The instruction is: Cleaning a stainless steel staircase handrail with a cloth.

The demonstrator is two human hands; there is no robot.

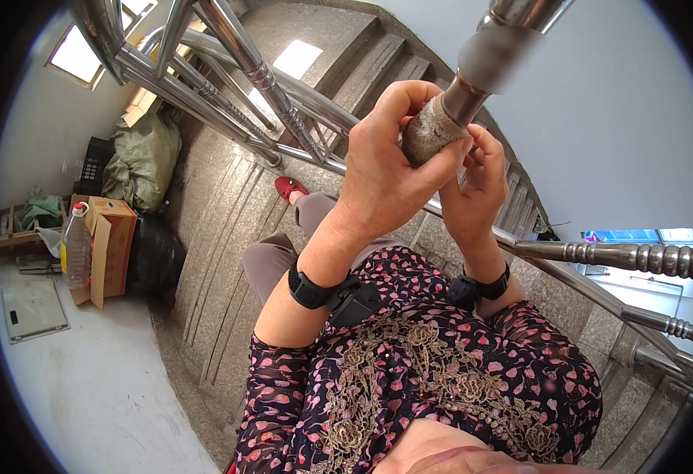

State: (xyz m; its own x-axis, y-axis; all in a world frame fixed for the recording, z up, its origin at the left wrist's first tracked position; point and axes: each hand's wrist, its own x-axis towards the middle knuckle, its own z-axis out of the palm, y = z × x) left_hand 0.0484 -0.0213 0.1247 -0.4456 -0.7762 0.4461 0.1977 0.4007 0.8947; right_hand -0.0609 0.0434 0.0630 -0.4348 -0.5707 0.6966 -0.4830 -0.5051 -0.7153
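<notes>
Snugly wrapped: a shaggy pad held round a metal post between two hands

A fuzzy grey-brown pad [428, 136] is held round a metal post [466, 96], directly between the two hands. It is cupped by the left hand [386, 170], with the fingers bent over its far side and the thumb laid along its lower edge. Its other side is met by the right hand [477, 182], whose fingers are curled inward; whether anything is pinched there cannot be told, since part of that contact is covered by the left thumb.

The step in hand appears to be a rubbing of the post, for which even pressure all the way round is called for. The pad should be kept tight, so that no loose edge can slip, and short twists would probably serve better than hard pushes from one side. The flare of the post just beyond the hands could easily be missed unless the pad is pressed into it by the fingertips.

The pad is seen to be matted and hairy, paler at its rim and darker toward the left palm. The post is smooth and shiny, and farther beyond the hands it is partly hidden by a blurred patch.
</notes>
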